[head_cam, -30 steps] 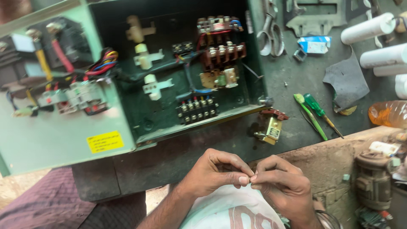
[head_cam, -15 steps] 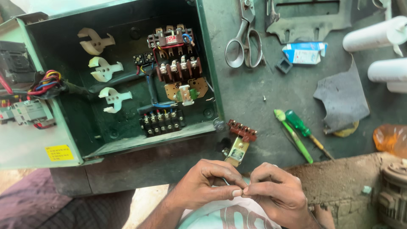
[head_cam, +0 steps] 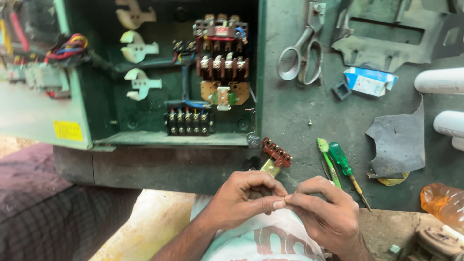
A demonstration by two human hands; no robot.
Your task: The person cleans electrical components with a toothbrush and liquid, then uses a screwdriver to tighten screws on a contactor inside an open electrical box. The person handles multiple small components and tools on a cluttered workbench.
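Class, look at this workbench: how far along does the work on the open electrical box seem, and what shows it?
Done: the green electrical box stands open, and a red terminal block lies out on the bench.
In hand: the left hand and right hand pinch something tiny between their fingertips; too small to identify.
Left: the terminal block is not back in the box, and the green screwdriver lies unused.

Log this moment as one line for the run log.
left hand: pinching small part | right hand: pinching same part | nearby: terminal block, green screwdriver, open panel box, scissors
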